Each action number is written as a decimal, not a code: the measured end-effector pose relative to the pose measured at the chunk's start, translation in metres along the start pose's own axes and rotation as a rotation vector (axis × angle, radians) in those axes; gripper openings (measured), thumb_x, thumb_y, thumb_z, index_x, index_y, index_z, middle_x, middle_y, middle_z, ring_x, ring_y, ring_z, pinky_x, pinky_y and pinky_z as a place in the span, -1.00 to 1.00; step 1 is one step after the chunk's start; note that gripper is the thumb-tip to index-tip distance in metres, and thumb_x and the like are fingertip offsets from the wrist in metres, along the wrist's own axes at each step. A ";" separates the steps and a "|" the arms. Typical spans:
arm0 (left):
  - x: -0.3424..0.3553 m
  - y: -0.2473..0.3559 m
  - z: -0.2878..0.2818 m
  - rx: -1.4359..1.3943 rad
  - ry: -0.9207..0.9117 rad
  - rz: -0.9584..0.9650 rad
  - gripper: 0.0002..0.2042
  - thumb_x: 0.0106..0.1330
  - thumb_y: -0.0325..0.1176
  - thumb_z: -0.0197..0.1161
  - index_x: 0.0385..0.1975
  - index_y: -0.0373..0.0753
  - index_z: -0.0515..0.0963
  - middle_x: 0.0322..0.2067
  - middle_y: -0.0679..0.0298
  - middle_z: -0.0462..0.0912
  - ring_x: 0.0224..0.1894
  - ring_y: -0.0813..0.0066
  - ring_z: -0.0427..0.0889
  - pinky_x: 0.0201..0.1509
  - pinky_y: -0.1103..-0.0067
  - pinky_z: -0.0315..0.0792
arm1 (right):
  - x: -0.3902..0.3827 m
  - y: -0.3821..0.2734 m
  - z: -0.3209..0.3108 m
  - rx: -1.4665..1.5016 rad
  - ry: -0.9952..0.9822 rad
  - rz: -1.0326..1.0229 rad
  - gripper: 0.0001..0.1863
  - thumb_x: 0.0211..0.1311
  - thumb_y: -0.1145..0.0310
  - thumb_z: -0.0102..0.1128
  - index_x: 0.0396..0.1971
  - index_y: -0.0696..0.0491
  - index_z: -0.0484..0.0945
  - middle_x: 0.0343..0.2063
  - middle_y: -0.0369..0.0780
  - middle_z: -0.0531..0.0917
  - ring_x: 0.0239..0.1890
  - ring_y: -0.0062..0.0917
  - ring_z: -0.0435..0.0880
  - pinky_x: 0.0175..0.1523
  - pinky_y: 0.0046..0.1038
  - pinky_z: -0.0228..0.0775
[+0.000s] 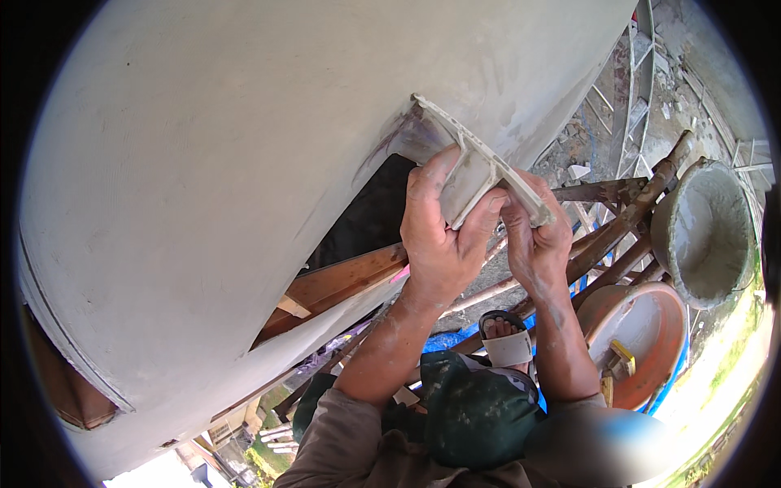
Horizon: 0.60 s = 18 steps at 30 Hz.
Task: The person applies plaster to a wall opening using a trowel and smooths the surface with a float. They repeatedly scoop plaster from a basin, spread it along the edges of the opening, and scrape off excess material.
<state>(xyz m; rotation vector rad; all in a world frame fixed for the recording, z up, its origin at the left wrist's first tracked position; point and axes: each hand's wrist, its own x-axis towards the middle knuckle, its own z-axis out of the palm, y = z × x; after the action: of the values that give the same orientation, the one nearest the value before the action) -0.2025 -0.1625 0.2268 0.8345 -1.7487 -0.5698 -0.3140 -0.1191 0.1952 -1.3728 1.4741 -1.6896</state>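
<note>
A plaster-smeared hand float [521, 189] is held edge-on beside the pale plastered wall [244, 146], near the upper corner of a triangular dark opening [358, 215]. My left hand [439, 224] is closed on the float's handle side, its thumb and fingers around the grip. With its fingers bent, my right hand [538, 244] pinches the lower right end of the float. The far end of the float meets the wall surface, or comes close to it; which one I cannot tell. Dried plaster marks both forearms.
Brown wooden framing [346, 276] lines the opening. At right, a grey plaster-coated bucket [663, 232] and an orange basin [598, 325] holding a yellow-edged tool [624, 356] stand beside scaffold poles [618, 232]. My sandalled foot [506, 337] is below, and rubble lies on the ground.
</note>
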 end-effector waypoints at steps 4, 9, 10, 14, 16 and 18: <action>-0.003 -0.005 0.001 -0.004 0.008 -0.008 -0.51 0.22 -0.45 0.36 0.11 -0.39 0.34 -0.10 0.07 0.47 -0.07 0.31 0.53 0.00 0.48 0.42 | -0.001 -0.001 -0.001 -0.025 -0.037 0.051 -0.61 0.10 0.70 0.20 -0.03 0.11 0.58 -0.08 -0.07 0.64 -0.08 -0.27 0.66 -0.03 -0.39 0.51; -0.020 -0.019 0.007 0.037 -0.045 -0.083 -0.53 0.27 -0.44 0.31 0.12 -0.39 0.28 -0.01 0.05 0.46 0.01 0.36 0.49 0.08 0.46 0.38 | -0.005 0.014 -0.002 -0.031 -0.057 0.083 -0.61 0.11 0.71 0.17 -0.03 0.12 0.58 -0.08 -0.07 0.64 -0.07 -0.26 0.66 0.01 -0.37 0.49; -0.026 -0.023 0.007 0.045 -0.066 -0.110 -0.54 0.29 -0.42 0.28 0.12 -0.39 0.27 0.04 0.06 0.46 0.05 0.40 0.47 0.12 0.46 0.36 | -0.010 0.018 -0.001 -0.018 -0.058 0.115 -0.61 0.10 0.71 0.17 -0.03 0.12 0.58 -0.08 -0.08 0.64 -0.06 -0.25 0.65 0.02 -0.37 0.49; -0.032 -0.022 0.010 0.037 -0.031 -0.055 -0.47 0.20 -0.45 0.38 0.14 -0.35 0.31 -0.15 0.04 0.47 -0.13 0.26 0.56 -0.08 0.42 0.46 | -0.022 0.022 -0.003 -0.008 -0.028 0.141 -0.59 0.10 0.72 0.17 -0.03 0.10 0.59 -0.08 -0.08 0.65 -0.05 -0.24 0.65 0.04 -0.37 0.48; -0.026 -0.014 0.007 0.037 -0.009 -0.013 -0.47 0.19 -0.45 0.38 0.14 -0.35 0.32 -0.16 0.04 0.47 -0.14 0.25 0.56 -0.09 0.43 0.46 | -0.022 0.016 -0.002 -0.012 -0.011 0.105 -0.59 0.09 0.71 0.17 -0.03 0.09 0.59 -0.08 -0.09 0.65 -0.04 -0.23 0.65 0.05 -0.38 0.48; -0.015 -0.007 0.005 0.036 0.002 0.013 -0.47 0.18 -0.45 0.39 0.13 -0.35 0.32 -0.16 0.05 0.47 -0.14 0.25 0.57 -0.09 0.43 0.47 | -0.013 0.008 -0.002 -0.019 0.002 0.050 -0.59 0.08 0.71 0.18 -0.03 0.09 0.59 -0.09 -0.09 0.65 -0.04 -0.22 0.65 0.05 -0.38 0.48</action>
<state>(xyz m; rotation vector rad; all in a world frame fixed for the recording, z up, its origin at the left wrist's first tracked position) -0.2024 -0.1556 0.2109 0.8475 -1.7659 -0.5302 -0.3136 -0.1095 0.1832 -1.3332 1.5174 -1.6501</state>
